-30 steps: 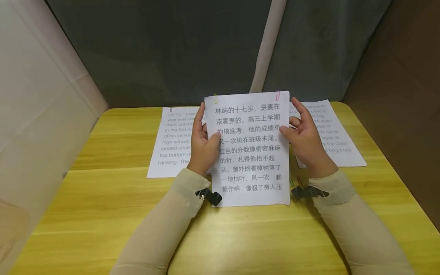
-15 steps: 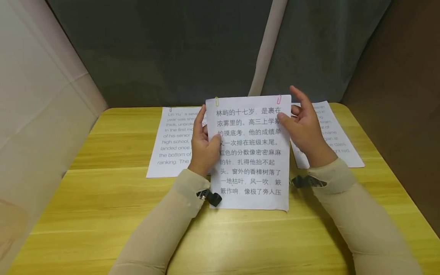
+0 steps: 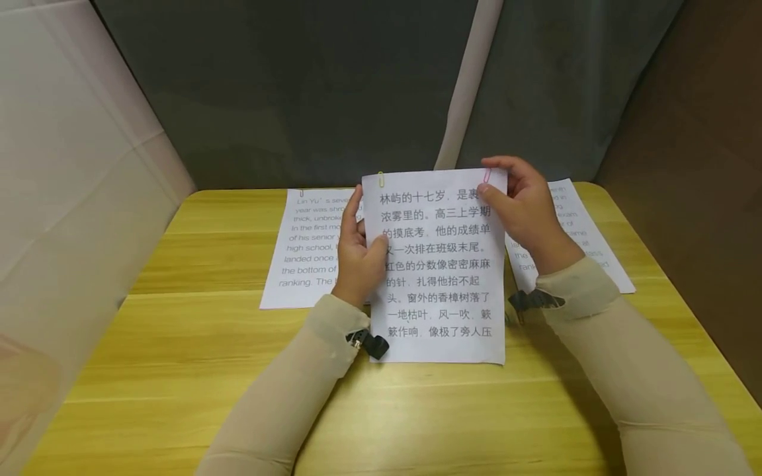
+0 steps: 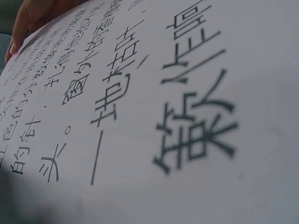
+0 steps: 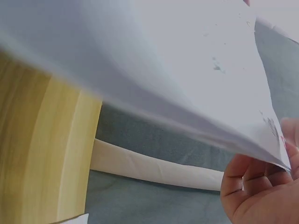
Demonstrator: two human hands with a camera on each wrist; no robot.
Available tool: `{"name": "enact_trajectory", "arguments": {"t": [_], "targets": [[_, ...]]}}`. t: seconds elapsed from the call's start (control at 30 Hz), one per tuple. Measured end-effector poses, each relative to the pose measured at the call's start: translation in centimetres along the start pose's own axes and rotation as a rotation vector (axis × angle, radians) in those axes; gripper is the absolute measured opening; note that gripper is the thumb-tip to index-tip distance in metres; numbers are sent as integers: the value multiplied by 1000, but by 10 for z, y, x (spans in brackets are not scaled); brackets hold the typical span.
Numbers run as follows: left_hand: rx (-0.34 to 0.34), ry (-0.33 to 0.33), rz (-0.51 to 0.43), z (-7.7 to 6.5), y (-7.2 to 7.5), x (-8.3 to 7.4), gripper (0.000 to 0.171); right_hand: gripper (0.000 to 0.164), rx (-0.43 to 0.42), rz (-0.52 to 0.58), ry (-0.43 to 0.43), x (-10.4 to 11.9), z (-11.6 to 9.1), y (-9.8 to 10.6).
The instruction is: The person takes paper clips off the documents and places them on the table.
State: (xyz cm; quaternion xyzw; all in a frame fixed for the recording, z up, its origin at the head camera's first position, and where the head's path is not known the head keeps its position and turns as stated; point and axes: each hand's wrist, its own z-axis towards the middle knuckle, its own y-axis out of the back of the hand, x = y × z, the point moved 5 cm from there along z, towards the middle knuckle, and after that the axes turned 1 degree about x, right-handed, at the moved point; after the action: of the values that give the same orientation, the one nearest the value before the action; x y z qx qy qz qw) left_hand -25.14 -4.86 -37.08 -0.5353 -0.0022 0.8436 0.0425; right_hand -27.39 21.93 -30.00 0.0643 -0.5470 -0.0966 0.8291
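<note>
Paper (image 3: pixel 300 248) reading "Lin Yu's" lies left of the raised page (image 3: pixel 439 350). The left hand (image 3: pixel 360 264) pinches the page's left edge; its Chinese begins "林屿的十七岁". At its top right corner, the right hand (image 3: pixel 526 211) pinches beside the pink clip (image 3: pixel 487 175). Handling this clip seems the step; next calls for steady left hold.

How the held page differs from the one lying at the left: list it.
Print: the held page shows Chinese characters; the left page, English.
Pose: the held page is gripped by the left hand and right hand; the left page lies on the table.
Clips: the held page has a yellow clip and a pink clip; the left page shows one dark clip, though that page is partly covered.
Both are white with dark print.
</note>
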Motion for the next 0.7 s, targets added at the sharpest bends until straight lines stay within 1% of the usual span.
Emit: {"name": "enact_trajectory", "arguments": {"t": [0.13,0.33,0.7], "targets": [[5,1,6,1,-1,1,94,32,-9,-11,-27,2,3,1],[11,19,17,2,-3,2,92,33,7,-50,-83,3,4,3],[11,-6,10,4,-4,4,94,34,33,-74,-92,10,7,6]]}}
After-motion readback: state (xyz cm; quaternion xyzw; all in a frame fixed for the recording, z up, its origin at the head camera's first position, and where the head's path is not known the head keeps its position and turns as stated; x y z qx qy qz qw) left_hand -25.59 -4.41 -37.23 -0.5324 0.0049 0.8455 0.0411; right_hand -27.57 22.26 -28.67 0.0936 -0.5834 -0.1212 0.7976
